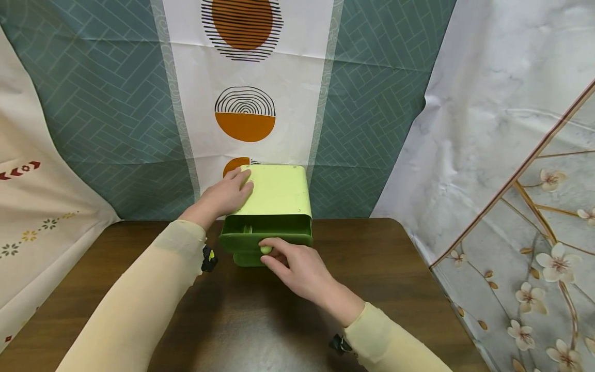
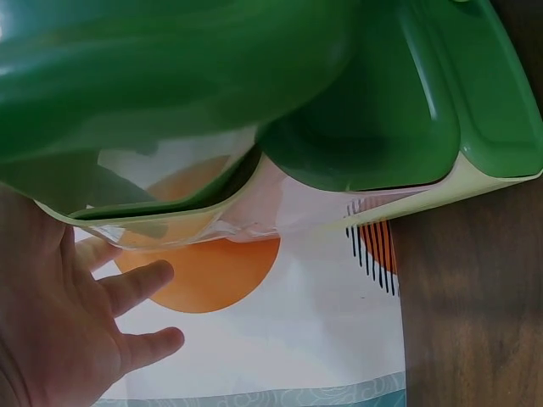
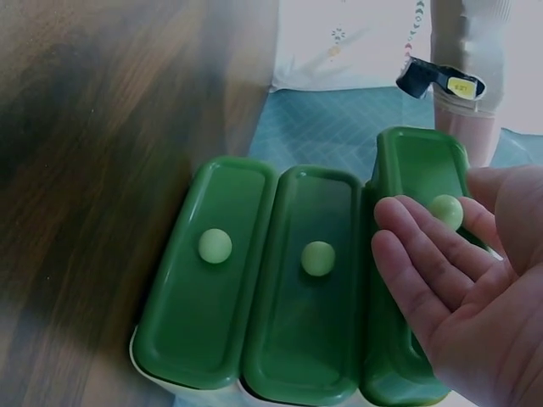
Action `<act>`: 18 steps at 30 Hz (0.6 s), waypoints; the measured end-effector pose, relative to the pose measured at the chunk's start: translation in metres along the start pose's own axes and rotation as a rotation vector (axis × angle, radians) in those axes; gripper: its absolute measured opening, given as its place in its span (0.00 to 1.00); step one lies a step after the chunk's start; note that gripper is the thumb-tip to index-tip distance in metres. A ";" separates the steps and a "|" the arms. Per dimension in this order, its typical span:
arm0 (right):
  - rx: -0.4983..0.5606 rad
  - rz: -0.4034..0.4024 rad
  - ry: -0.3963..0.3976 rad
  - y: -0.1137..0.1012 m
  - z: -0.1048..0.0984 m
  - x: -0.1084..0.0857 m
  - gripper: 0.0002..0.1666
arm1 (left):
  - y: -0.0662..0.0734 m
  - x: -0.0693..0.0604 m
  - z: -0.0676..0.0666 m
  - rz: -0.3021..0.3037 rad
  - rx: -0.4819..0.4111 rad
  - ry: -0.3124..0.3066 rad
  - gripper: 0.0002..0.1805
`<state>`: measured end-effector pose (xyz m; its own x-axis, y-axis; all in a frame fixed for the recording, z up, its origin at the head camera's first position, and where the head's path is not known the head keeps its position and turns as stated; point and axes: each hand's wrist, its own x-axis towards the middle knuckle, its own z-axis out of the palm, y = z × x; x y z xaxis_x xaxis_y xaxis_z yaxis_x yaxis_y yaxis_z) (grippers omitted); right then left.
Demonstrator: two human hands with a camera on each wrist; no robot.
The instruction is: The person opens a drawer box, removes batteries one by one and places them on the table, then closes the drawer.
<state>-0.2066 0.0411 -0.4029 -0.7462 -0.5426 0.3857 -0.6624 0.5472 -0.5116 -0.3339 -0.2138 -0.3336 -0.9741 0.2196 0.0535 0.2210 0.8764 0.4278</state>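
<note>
A small cabinet with a light-green top and green drawers stands on the table. Its top drawer is pulled partway out, leaving an opening above the front. My left hand rests on the cabinet's top at the left edge, fingers spread. At the drawer front, my right hand pinches the round pale-green knob between thumb and finger. Two lower drawers, the middle one and the bottom one, sit pushed in, each with its own knob. Most of the drawer's inside is hidden.
The dark wooden table extends in front of the cabinet and to both sides. Behind it hangs a patterned cloth. A floral cloth drapes along the right, and a cream cloth along the left.
</note>
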 end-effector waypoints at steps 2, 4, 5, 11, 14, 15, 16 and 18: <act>-0.001 0.001 -0.004 -0.001 0.000 -0.001 0.19 | 0.000 0.000 0.000 0.001 0.001 0.001 0.38; 0.001 0.004 -0.009 -0.002 0.000 -0.002 0.19 | 0.000 0.000 0.000 0.002 0.002 0.002 0.38; 0.002 0.006 -0.011 -0.002 0.000 -0.003 0.19 | 0.000 0.000 0.001 0.002 0.003 0.002 0.38; 0.007 0.007 -0.016 -0.004 0.000 -0.006 0.19 | -0.001 0.001 0.001 0.001 0.006 -0.002 0.38; 0.009 -0.001 -0.015 -0.005 0.000 -0.008 0.19 | -0.002 0.001 0.001 0.002 0.006 -0.002 0.38; 0.007 -0.003 -0.015 -0.005 0.000 -0.009 0.19 | -0.002 0.001 0.001 0.002 0.007 -0.001 0.38; 0.006 -0.005 -0.016 -0.006 0.000 -0.009 0.19 | -0.002 0.001 0.001 0.002 0.006 0.000 0.38; 0.004 -0.008 -0.018 -0.006 0.000 -0.011 0.19 | -0.002 0.001 0.001 0.001 0.005 0.000 0.38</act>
<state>-0.1947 0.0434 -0.4039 -0.7393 -0.5587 0.3759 -0.6682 0.5403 -0.5113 -0.3355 -0.2145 -0.3356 -0.9740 0.2203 0.0538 0.2220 0.8782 0.4236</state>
